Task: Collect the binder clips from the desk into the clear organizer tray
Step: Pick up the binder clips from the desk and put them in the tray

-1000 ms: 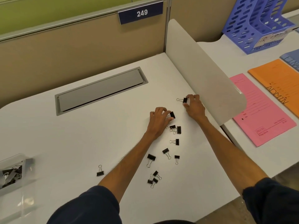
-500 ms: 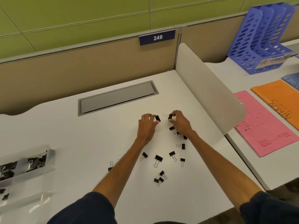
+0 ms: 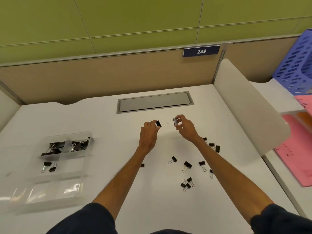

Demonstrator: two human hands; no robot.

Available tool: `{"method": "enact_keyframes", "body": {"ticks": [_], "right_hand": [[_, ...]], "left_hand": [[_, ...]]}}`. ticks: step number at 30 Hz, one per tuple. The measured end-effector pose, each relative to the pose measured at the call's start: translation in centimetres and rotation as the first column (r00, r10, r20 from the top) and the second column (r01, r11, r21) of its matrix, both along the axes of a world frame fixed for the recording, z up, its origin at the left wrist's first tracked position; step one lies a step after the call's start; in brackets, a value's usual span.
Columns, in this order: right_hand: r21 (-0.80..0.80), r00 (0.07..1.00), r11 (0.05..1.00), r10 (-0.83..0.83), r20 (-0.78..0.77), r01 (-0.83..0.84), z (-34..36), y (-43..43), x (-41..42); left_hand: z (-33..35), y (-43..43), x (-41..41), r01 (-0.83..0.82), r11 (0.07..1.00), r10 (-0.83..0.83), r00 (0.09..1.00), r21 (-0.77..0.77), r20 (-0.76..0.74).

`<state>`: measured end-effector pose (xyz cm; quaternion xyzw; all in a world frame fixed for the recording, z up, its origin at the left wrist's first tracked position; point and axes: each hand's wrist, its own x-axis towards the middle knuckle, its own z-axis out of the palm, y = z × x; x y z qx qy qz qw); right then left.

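Now one binder clip (image 3: 158, 123) pinched in each hand, left hand (image 3: 148, 134), right hand (image 3: 185, 128).

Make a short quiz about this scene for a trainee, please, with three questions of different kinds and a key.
1. True or false: each hand holds a clip.
2. Where is the tray from the hands? A) to their left B) to their right C) beyond them
3. Fill in: most loose clips lie on the desk under the ____ forearm.

Key
1. True: the left hand pinches a clip and the right hand pinches another, both lifted off the desk.
2. A; it already holds clips.
3. right
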<state>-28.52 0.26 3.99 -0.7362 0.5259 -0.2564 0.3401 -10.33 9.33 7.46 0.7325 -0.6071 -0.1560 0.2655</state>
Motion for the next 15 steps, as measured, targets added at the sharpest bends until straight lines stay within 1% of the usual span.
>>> {"method": "enact_keyframes", "body": {"ticks": [3,7,11,15], "right_hand": [[0.008,0.999,0.999,0.036,0.031,-0.037,0.4,1.1,3.3],[0.026,0.995,0.995,0.092,0.048,-0.093,0.7,2.7,7.7],[0.037,0.99,0.99,0.134,0.052,-0.136,0.9,4.2,12.0],[0.081,0.982,0.981,0.171,0.082,-0.178,1.0,5.8,16.4]], "left_hand": [[-0.3,1.4,2.7,-0.022,0.999,0.022,1.0,-0.039,0.016],[0.0,4.1,6.5,-0.093,0.996,0.093,0.986,0.003,-0.136],[0.1,6.5,10.4,-0.126,0.992,0.124,0.977,0.0,-0.175],[0.1,8.7,13.9,-0.164,0.986,0.161,0.972,-0.004,-0.171]]}}
